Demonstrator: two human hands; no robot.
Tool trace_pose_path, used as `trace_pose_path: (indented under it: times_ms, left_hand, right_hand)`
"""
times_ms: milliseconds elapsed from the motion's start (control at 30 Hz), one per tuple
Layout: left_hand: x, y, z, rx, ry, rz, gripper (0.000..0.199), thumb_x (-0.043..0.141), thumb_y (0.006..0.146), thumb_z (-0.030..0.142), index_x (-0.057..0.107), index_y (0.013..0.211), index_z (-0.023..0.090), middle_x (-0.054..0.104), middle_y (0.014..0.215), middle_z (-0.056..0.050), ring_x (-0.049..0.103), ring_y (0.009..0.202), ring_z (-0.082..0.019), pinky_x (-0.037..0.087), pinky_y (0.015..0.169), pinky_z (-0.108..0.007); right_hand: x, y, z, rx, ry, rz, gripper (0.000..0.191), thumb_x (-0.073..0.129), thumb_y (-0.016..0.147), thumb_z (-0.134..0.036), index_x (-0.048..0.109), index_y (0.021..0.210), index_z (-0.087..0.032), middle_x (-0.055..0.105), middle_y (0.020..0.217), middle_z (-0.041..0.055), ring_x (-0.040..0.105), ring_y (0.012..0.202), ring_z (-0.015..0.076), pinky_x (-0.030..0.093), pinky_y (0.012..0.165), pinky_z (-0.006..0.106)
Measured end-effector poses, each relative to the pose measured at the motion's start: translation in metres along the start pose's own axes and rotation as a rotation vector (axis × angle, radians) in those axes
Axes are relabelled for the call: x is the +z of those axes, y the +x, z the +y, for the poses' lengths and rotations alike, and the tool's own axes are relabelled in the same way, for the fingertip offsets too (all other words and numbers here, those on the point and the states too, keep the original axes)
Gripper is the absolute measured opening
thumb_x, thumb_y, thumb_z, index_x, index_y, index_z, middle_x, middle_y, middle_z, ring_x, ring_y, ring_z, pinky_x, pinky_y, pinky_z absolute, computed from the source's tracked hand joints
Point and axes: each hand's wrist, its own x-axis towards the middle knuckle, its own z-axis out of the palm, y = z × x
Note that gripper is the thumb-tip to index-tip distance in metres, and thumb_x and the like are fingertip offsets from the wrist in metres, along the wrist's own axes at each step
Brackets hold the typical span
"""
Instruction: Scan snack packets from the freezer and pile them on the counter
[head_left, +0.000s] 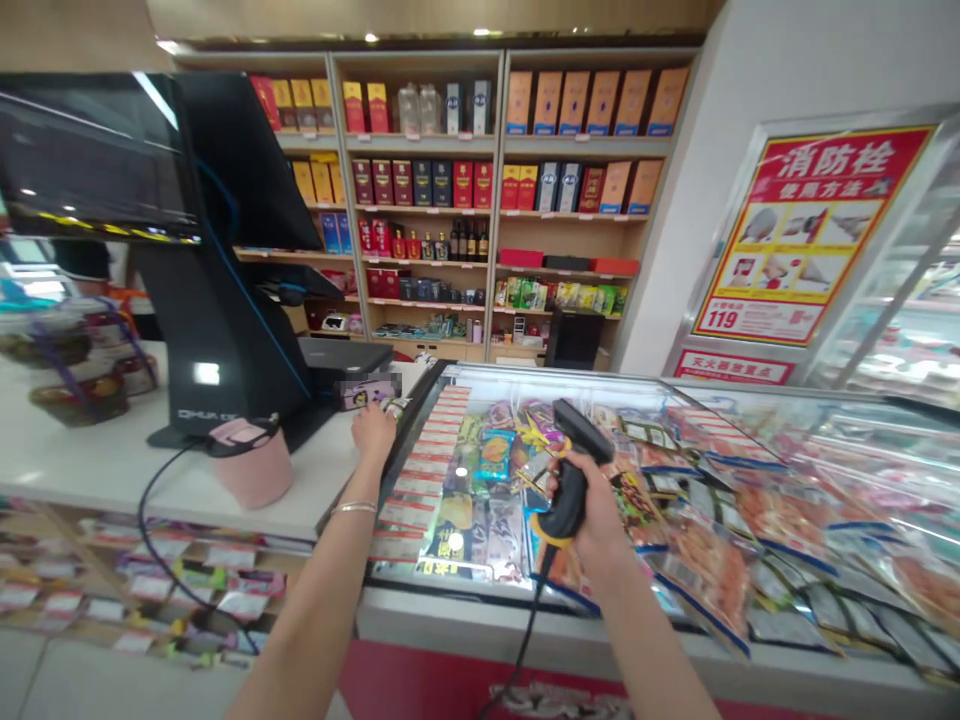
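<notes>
My right hand (pixel 598 500) is wrapped around the handle of a black barcode scanner (pixel 574 470) with yellow trim. Its cable hangs down in front of the glass-topped display freezer (pixel 510 600), and the scanner head is above the packaged goods inside. At the counter's right edge, my left hand (pixel 373 435), with a bracelet at the wrist, is closed at the lower edge of a small purplish rectangular item (pixel 367 391). That item is partly pixelated, so its kind is unclear, and the fingertips are only partly visible. A crumpled light-coloured piece (pixel 400 406) lies just beside it.
On the white counter (pixel 322 480) stand a black checkout terminal (pixel 217 330), a pink container (pixel 251 465), a black box-shaped device (pixel 341 360) and jars (pixel 79 395). Shelves (pixel 420 145) of boxed goods line the back wall. A red-framed poster (pixel 814 235) hangs right.
</notes>
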Motion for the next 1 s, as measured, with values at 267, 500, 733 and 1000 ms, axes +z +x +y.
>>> trace_pose_path:
  times_ms: [267,500,733,1000]
  left_hand:
    - [0.041,0.021,-0.017,0.036,0.067,-0.017,0.053,0.045,0.090,0.037,0.048,0.126,-0.001,0.061,0.115,-0.027,0.055,0.111,-0.034,0.041,0.092,-0.039]
    - [0.051,0.029,-0.019,0.005,0.055,-0.055,0.059,0.056,0.083,0.038,0.047,0.130,0.004,0.057,0.122,-0.025,0.051,0.115,-0.036,0.042,0.090,-0.039]
    - [0.053,0.034,-0.027,-0.073,0.072,-0.088,0.053,0.062,0.077,0.043,0.057,0.116,0.008,0.057,0.122,-0.026,0.051,0.116,-0.037,0.040,0.091,-0.042]
    - [0.050,0.037,-0.030,-0.201,0.001,-0.045,0.067,0.073,0.062,0.045,0.055,0.115,0.008,0.055,0.124,-0.027,0.051,0.115,-0.040,0.040,0.090,-0.046]
  right_hand:
    - [0.049,0.055,0.108,0.189,0.035,-0.201,0.024,0.072,0.058,-0.034,0.059,0.072,-0.019,0.058,0.056,-0.0020,0.048,0.041,0.0100,0.041,0.038,0.022]
    - [0.033,0.066,0.116,0.228,0.019,-0.237,0.026,0.071,0.058,-0.037,0.060,0.075,-0.019,0.056,0.058,-0.0030,0.047,0.042,0.0092,0.041,0.039,0.021]
    - [0.035,0.062,0.109,0.231,0.060,-0.209,0.028,0.071,0.055,-0.037,0.063,0.075,-0.018,0.057,0.057,-0.0029,0.045,0.042,0.0085,0.040,0.039,0.020]
    - [0.035,0.060,0.107,0.238,0.085,-0.197,0.028,0.073,0.055,-0.035,0.065,0.075,-0.018,0.058,0.056,-0.0027,0.046,0.041,0.0086,0.040,0.038,0.020]
